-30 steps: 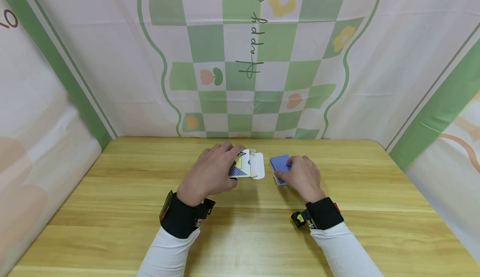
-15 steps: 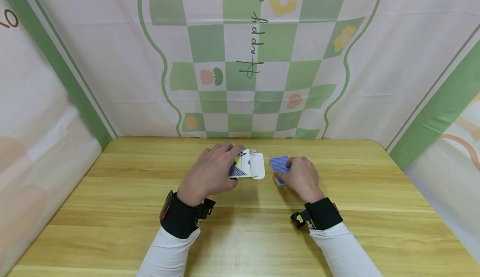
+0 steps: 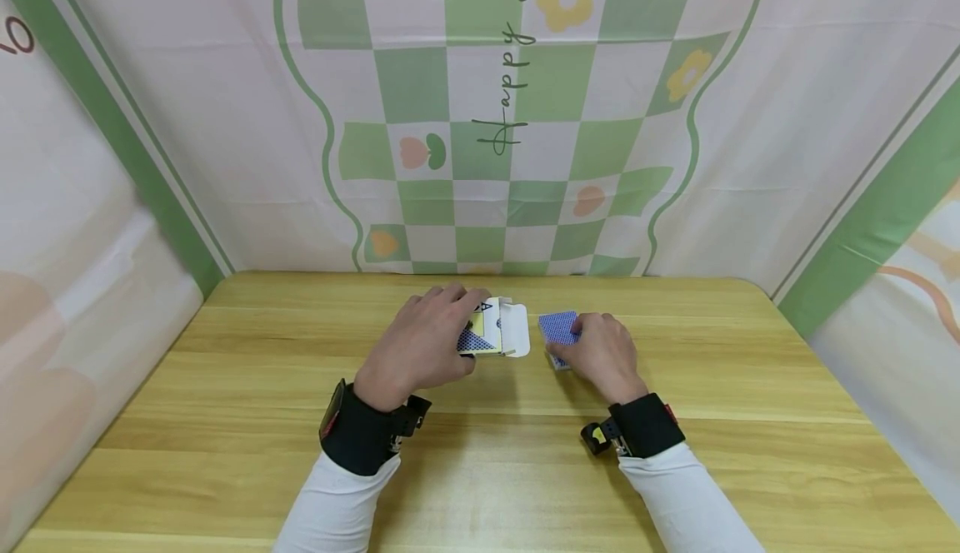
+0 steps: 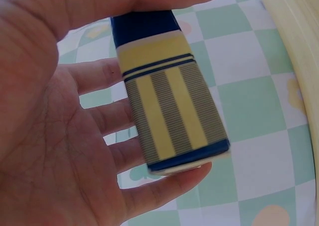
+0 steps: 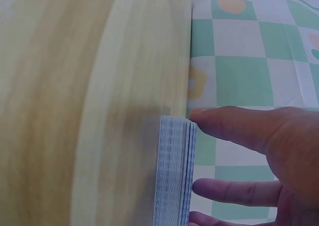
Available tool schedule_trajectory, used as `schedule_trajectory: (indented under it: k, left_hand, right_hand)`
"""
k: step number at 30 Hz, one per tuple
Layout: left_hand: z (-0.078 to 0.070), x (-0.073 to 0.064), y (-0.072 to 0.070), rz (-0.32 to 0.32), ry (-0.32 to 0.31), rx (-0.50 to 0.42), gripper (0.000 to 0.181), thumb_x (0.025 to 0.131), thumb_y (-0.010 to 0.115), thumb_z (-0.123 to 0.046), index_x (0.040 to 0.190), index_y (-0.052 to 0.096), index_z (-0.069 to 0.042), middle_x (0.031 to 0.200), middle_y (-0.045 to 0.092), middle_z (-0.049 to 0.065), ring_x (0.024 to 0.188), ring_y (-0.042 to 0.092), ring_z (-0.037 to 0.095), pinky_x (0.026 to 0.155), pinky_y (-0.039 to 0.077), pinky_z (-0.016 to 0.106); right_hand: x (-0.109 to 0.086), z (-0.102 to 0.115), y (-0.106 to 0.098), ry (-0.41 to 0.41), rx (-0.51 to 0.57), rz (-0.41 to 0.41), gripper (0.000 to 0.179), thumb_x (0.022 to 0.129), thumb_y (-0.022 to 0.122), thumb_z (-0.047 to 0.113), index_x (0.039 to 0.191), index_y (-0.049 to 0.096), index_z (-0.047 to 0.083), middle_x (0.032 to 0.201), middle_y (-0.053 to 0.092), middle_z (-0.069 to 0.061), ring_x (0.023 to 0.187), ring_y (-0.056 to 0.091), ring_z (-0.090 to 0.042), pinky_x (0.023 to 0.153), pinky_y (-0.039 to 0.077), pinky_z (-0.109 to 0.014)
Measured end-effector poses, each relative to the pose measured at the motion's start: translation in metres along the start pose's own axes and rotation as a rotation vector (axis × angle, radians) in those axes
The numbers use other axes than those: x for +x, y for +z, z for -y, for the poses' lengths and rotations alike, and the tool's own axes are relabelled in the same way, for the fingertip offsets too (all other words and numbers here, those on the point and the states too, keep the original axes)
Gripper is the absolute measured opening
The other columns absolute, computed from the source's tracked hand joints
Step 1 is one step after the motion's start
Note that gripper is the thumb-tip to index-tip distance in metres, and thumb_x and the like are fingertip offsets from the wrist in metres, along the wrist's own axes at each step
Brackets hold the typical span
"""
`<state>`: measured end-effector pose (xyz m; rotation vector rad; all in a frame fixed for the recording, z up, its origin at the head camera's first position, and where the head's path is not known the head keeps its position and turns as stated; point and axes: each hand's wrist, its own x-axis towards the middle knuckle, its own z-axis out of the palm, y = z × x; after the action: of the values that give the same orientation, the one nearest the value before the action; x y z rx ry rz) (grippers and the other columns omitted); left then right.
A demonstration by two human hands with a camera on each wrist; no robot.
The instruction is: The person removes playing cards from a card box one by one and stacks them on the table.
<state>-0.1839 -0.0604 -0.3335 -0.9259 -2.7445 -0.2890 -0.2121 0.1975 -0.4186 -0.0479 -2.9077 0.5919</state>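
Observation:
My left hand (image 3: 423, 341) grips a playing-card box (image 3: 480, 335) just above the table, its white end flap (image 3: 516, 331) standing open toward the right. In the left wrist view, the thumb lies along one side of the blue and yellow box (image 4: 164, 101), with the fingers behind it. To the right, a deck of blue-backed playing cards (image 3: 557, 328) lies on the table. My right hand (image 3: 606, 353) holds that deck from above, thumb at its left edge. The white card edges (image 5: 172, 176) show in the right wrist view; some upper cards sit slightly offset.
The wooden table (image 3: 225, 420) spreads under both hands. Behind it hangs a green and white checked cloth (image 3: 480, 153), with plain cloth panels at either side. Black straps with small cameras (image 3: 597, 436) sit on both wrists.
Since the first frame, the right hand and the top of the card deck have shifted very slightly left. The left hand and box stay in place.

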Motion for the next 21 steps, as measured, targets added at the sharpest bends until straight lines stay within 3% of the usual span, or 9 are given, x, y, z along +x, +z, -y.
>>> schedule_trajectory:
  k: [13, 21]
  left_hand:
    - [-0.0003, 0.0001, -0.0014, 0.000, 0.002, -0.003, 0.071, 0.066, 0.072, -0.027, 0.131, 0.045, -0.018, 0.109, 0.051, 0.001, 0.091, 0.048, 0.016, 0.076, 0.039, 0.036]
    - [-0.0011, 0.0002, -0.0012, 0.013, -0.001, 0.002, 0.072, 0.067, 0.073, -0.029, 0.132, 0.044, -0.019, 0.109, 0.051, 0.000, 0.090, 0.048, 0.015, 0.076, 0.039, 0.035]
  right_hand:
    - [0.0003, -0.0001, 0.0013, -0.032, -0.013, -0.008, 0.051, 0.070, 0.073, 0.042, 0.095, 0.061, 0.000, 0.086, 0.056, -0.014, 0.076, 0.052, -0.028, 0.060, 0.041, -0.037]
    - [-0.0020, 0.0022, -0.0013, -0.011, -0.027, -0.009, 0.057, 0.068, 0.073, 0.047, 0.100, 0.062, 0.000, 0.089, 0.051, -0.016, 0.075, 0.049, -0.029, 0.057, 0.040, -0.036]
